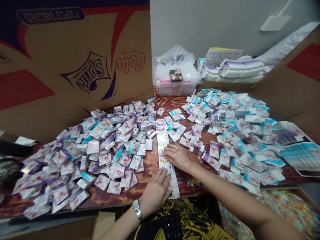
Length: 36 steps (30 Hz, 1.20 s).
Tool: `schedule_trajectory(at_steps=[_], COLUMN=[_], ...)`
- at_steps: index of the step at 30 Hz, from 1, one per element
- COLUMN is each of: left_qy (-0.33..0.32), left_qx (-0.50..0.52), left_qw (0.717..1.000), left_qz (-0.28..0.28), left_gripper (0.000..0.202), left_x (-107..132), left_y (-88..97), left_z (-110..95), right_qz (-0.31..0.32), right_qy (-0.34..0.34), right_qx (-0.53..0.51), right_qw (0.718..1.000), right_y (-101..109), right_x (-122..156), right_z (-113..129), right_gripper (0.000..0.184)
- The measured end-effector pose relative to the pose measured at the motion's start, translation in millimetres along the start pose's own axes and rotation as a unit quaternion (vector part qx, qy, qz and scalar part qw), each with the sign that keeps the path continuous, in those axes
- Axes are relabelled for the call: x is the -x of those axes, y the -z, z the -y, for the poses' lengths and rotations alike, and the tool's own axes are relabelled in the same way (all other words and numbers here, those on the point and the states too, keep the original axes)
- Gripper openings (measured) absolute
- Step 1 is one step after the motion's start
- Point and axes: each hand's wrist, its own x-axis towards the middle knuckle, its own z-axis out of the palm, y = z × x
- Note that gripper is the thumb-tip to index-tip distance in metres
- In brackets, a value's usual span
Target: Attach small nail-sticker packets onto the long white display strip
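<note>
Sticker strip [163, 141]: lying on table [148, 166] amid small boxes [98, 150], long axis running away from the person. Left hand [156, 191] is pressing flat on the near end; right hand [177, 157] is resting flat mid-strip, neither clasping it.

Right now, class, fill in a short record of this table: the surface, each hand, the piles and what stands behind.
Surface: wooden table
Left hand: flat on the near end of the printed strip; wristwatch on the wrist
Right hand: flat on the strip's middle
Left pile: small packets, mostly purple
Right pile: small packets, many teal
Behind: cardboard box, plastic bag
</note>
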Motion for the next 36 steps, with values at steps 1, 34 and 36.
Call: schedule_trajectory(at_steps=[1, 34, 36], left_qy=[0.017, 0.179, 0.154], left_qx=[0.053, 0.791, 0.809], left_qw=[0.998, 0.579, 0.565], left_qz=[-0.014, -0.08, -0.046], left_gripper=[0.042, 0.035, 0.044], left_x=[0, -22, -21], left_y=[1.4, 47.3, 50.9], left_z=[-1, -17, -16], right_qz=[-0.016, -0.096, -0.08], right_qy=[0.002, 0.187, 0.188], right_qx=[-0.003, 0.02, 0.042], right_qw=[1.0, 0.977, 0.978], right_y=[5, 75, 69], right_x=[1, 34, 38], right_z=[3, 74, 73], right_gripper=[0.017, 0.029, 0.031])
